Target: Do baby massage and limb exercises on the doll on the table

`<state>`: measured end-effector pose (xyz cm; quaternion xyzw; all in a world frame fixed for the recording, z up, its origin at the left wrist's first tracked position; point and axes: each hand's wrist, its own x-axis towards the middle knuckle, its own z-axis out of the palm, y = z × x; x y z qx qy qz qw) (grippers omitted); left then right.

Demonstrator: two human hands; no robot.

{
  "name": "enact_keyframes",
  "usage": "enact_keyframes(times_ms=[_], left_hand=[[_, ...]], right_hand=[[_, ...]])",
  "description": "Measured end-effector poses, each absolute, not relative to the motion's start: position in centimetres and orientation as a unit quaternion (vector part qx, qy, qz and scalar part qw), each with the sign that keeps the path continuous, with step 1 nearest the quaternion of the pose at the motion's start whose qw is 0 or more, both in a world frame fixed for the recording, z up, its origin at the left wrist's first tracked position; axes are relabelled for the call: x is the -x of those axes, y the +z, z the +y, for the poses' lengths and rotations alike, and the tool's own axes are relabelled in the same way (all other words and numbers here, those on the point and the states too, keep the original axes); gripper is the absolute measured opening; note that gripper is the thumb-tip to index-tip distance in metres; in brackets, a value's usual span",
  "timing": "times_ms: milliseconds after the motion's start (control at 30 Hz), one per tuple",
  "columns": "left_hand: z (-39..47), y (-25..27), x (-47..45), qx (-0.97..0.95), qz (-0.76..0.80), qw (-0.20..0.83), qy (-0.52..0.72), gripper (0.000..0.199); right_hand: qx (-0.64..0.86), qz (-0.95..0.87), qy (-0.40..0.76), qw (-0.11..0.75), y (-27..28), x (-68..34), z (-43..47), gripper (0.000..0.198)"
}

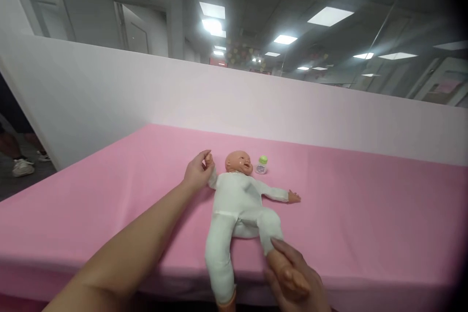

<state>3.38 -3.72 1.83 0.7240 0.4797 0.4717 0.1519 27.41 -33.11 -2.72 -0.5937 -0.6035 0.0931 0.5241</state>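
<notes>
A baby doll (pixel 237 195) in a white cloth suit lies on its back, its head toward the far side and its legs reaching the near edge. My left hand (pixel 198 170) is closed around the doll's hand on the left, with that arm bent upward. At the lower right, my right hand (pixel 303 278) wraps around the doll's lower leg near the foot (pixel 295 282). The doll's other arm stretches out to the right, untouched. Beside its head stands a small clear bottle (pixel 261 165) with a green cap.
A pink cloth (pixel 347 214) covers the table. White partition panels (pixel 256 100) rise along its back and left sides. Past the left panel, a person's legs and white shoe (pixel 22 166) show on the floor. Ceiling lights and doors are visible beyond.
</notes>
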Motion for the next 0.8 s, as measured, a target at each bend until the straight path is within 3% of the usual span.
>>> enact_keyframes(times_ms=[167, 333, 600, 800], left_hand=[[-6.9, 1.9, -6.7, -0.864, 0.345, 0.084, 0.357, 0.044], [-7.4, 1.7, -7.5, -0.901, 0.333, 0.071, 0.269, 0.045], [-5.9, 2.1, -5.9, -0.764, 0.497, 0.093, 0.402, 0.067], [-3.5, 2.0, -1.3, -0.606, 0.642, 0.169, 0.439, 0.052]], right_hand=[[0.58, -0.614, 0.174, 0.506, -0.5, -26.7, -28.0, 0.047], [0.58, -0.613, 0.206, 0.496, -0.2, -25.8, -24.2, 0.043], [0.575, -0.607, 0.222, 0.502, 0.0, -26.6, -25.7, 0.047], [0.571, -0.607, 0.17, 0.525, -3.5, -27.9, -32.0, 0.048]])
